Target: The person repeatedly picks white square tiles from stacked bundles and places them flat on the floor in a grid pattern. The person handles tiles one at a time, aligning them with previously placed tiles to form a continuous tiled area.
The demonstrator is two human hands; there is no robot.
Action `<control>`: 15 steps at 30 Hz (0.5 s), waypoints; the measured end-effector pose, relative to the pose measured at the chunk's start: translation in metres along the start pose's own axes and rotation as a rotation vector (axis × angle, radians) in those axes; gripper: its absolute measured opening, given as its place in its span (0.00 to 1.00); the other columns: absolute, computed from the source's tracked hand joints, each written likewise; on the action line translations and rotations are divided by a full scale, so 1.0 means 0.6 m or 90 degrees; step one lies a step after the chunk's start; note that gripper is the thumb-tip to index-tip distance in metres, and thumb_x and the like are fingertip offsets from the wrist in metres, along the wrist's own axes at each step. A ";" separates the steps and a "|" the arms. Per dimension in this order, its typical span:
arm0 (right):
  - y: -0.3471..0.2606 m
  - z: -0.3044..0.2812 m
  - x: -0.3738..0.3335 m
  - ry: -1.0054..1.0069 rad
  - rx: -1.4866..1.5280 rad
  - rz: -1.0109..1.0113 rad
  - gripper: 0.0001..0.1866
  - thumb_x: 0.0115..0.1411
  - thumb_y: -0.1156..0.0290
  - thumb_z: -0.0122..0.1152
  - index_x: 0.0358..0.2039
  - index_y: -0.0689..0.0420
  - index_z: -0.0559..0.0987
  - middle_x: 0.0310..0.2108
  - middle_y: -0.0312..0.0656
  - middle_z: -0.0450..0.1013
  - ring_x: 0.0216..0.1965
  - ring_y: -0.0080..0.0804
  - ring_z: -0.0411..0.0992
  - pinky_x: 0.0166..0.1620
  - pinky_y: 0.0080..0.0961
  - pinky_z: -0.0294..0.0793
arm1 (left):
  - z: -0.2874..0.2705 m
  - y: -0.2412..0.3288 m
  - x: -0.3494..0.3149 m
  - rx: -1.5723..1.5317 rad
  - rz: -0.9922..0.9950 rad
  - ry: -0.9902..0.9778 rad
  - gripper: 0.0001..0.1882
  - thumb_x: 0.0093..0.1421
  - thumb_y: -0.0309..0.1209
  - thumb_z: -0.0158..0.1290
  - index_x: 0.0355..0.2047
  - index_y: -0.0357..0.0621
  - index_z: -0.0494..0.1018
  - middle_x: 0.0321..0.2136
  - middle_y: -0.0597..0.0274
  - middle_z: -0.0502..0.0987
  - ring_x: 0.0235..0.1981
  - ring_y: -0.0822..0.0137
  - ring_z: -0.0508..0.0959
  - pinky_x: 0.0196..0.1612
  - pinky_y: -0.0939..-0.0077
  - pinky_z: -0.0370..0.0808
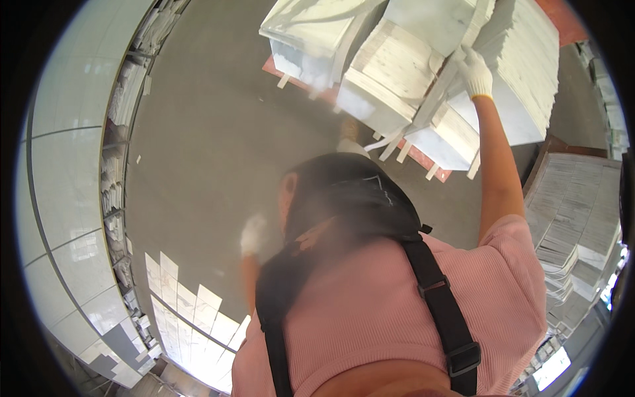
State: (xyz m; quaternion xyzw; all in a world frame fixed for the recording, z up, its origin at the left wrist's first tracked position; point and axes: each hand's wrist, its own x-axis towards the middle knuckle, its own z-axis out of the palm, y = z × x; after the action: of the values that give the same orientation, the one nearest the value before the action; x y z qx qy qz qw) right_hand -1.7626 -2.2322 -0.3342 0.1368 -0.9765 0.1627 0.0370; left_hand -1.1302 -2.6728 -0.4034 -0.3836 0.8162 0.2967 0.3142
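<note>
My right hand [475, 74], in a white knitted glove, reaches forward to stacked pale stone tiles. Its fingers are stretched out and rest against a long light strip [433, 99] between the stacks. Right of the hand stands a tall row of tiles on edge [519, 69]; left of it lies a flatter tile stack [393, 63]. My left hand [253, 235], also in a white glove, hangs low beside my body over the grey floor, away from the tiles. Motion blur smears its fingers, and I see nothing clear in it.
The stacks stand on a red base [423, 157] with pale strips poking out beneath. Another tile stack [347, 33] sits farther left. Grey veined tiles [572, 212] are piled at right. Large glossy panels [69, 178] run along the left, and pale tiles [192, 308] lie lower left.
</note>
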 end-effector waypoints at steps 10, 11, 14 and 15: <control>-0.047 0.046 0.368 0.099 -0.196 -0.009 0.25 0.57 0.73 0.53 0.58 0.49 0.74 0.53 0.45 0.74 0.51 0.50 0.75 0.51 0.44 0.78 | -0.017 0.029 0.020 0.149 -0.100 -0.119 0.23 0.64 0.48 0.54 0.54 0.51 0.75 0.46 0.55 0.79 0.44 0.53 0.80 0.45 0.58 0.78; -0.048 0.055 0.379 0.106 -0.210 -0.001 0.26 0.57 0.74 0.52 0.59 0.49 0.74 0.54 0.45 0.74 0.52 0.49 0.75 0.52 0.44 0.77 | -0.026 0.026 0.029 0.127 -0.106 -0.112 0.22 0.64 0.48 0.55 0.53 0.51 0.75 0.45 0.55 0.79 0.44 0.54 0.80 0.44 0.59 0.78; -0.046 0.080 0.389 0.083 -0.238 0.026 0.26 0.57 0.75 0.52 0.58 0.48 0.75 0.51 0.45 0.75 0.50 0.49 0.76 0.50 0.44 0.78 | -0.061 0.014 0.064 0.071 -0.109 -0.087 0.21 0.65 0.47 0.55 0.53 0.51 0.75 0.43 0.56 0.79 0.41 0.56 0.80 0.41 0.61 0.79; -0.044 0.086 0.388 0.038 -0.258 0.069 0.26 0.57 0.75 0.52 0.58 0.48 0.75 0.51 0.45 0.75 0.50 0.49 0.76 0.50 0.44 0.78 | -0.077 0.008 0.077 0.047 -0.107 -0.075 0.20 0.65 0.46 0.55 0.53 0.51 0.75 0.42 0.56 0.80 0.40 0.57 0.80 0.40 0.61 0.79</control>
State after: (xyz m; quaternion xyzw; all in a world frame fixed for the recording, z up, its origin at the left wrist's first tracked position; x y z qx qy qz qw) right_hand -1.9804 -2.3324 -0.3476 0.0691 -0.9936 -0.0313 0.0841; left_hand -1.1709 -2.7241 -0.4073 -0.4205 0.7718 0.2612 0.3992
